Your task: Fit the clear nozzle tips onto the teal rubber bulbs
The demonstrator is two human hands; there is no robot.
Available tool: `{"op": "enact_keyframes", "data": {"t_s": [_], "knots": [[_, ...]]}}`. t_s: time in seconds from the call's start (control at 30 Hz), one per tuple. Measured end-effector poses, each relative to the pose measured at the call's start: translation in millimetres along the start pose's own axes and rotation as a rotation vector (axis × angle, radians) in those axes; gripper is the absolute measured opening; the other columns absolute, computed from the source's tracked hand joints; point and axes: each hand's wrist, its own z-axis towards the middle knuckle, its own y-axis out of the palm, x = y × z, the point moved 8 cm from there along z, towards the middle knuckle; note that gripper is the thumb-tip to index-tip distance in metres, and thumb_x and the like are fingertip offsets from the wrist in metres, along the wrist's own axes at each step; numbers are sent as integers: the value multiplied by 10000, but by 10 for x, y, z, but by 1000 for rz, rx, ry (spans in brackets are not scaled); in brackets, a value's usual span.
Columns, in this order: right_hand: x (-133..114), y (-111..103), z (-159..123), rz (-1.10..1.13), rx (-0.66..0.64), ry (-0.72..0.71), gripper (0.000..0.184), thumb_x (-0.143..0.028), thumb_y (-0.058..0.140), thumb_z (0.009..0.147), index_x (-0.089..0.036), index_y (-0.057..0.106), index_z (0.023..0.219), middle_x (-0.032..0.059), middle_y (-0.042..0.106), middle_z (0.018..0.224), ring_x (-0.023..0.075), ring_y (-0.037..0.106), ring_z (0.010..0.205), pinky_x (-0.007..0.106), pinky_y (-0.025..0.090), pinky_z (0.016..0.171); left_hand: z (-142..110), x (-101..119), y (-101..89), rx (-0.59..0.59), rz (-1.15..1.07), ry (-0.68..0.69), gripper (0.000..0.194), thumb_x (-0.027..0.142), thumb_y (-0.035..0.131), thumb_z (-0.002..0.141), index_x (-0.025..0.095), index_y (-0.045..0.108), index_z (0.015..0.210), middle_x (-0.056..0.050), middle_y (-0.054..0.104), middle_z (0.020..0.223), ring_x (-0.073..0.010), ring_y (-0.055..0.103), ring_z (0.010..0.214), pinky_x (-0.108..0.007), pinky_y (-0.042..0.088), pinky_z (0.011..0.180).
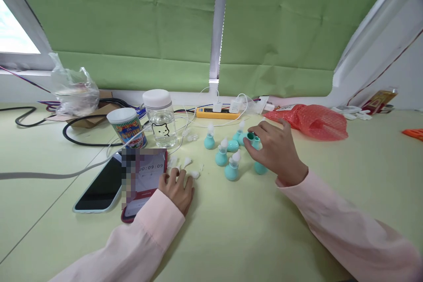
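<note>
My right hand [274,147] is over a group of small teal squeeze bulbs, its thumb and forefinger closed around one teal squeeze bulb [250,136] with a round opening facing me. Upright beside it stand several bulbs fitted with clear pointed tips, among them a near one [231,167] and one at the back [209,139]. Another bulb [233,146] lies on its side, and one [260,168] is partly hidden by my right hand. My left hand [178,188] rests on the table, fingers bent and apart, reaching loose clear plastic tips [187,161] by the red-edged phone [145,185].
A second phone [99,185] lies at left. Behind are a noodle cup [127,128], a clear jar with white lid [161,119], cables and a yellow power strip [216,113]. Red bubble wrap [310,121] lies at back right, a plastic bag [74,90] at back left.
</note>
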Motion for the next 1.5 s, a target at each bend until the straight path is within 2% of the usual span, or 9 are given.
{"op": "enact_keyframes", "data": {"t_s": [0.2,0.4,0.53,0.7,0.83,1.03,1.17,1.37,1.5], "knots": [[-21,-294,-42,159,302,-31,158,-267,434,745,-169,558,734,27,525,632,164,513,635,395,323,834,-8,42,-8,72,-46,80,123,114,493,721,175,592,679,-48,622,725,-242,511,773,-348,327,586],[-74,-559,-200,408,447,-39,53,-247,483,703,-208,515,717,41,497,616,185,491,633,323,408,586,-31,92,15,89,-169,129,163,77,460,755,147,556,645,-22,631,682,-198,524,755,-304,330,581],[-412,-580,-267,581,304,-212,41,-223,497,684,-194,496,714,6,482,603,112,436,514,229,350,449,-47,127,-3,139,-257,159,174,31,441,753,141,572,726,-22,633,689,-185,504,730,-290,342,570],[-904,-176,-390,599,-108,-428,106,-230,450,703,-160,504,644,-6,449,575,89,387,474,217,265,423,-68,154,-41,226,-379,184,283,15,375,778,146,565,615,-41,599,603,-172,474,667,-259,346,510],[-971,87,-452,483,-258,-424,142,-256,445,734,-154,511,662,5,483,637,84,378,479,224,218,428,-74,146,-27,195,-435,196,269,-1,393,766,138,546,593,-39,569,573,-156,447,633,-219,361,477],[-964,29,-449,367,-141,-478,162,-251,429,762,-154,502,655,6,487,626,94,392,493,239,189,447,-37,75,-258,283,-668,220,147,26,487,729,117,549,826,-63,590,686,-141,450,630,-229,421,505],[-954,68,-450,279,-50,-478,185,-223,392,807,-154,511,683,25,522,685,101,414,512,242,206,468,2,31,-346,273,-713,165,120,24,512,707,109,556,779,-69,587,667,-139,466,624,-233,432,510],[-930,190,-477,187,12,-492,234,-29,361,761,-153,491,611,27,536,663,98,406,493,252,228,473,15,2,-364,259,-693,137,111,57,496,722,134,565,765,-59,581,674,-133,477,626,-224,436,517],[-926,30,-482,255,128,-494,173,-71,394,772,-154,527,699,44,575,725,113,463,540,253,303,492,50,-47,-357,214,-867,67,106,74,484,730,146,561,741,-48,593,659,-125,501,611,-232,450,529]]}}
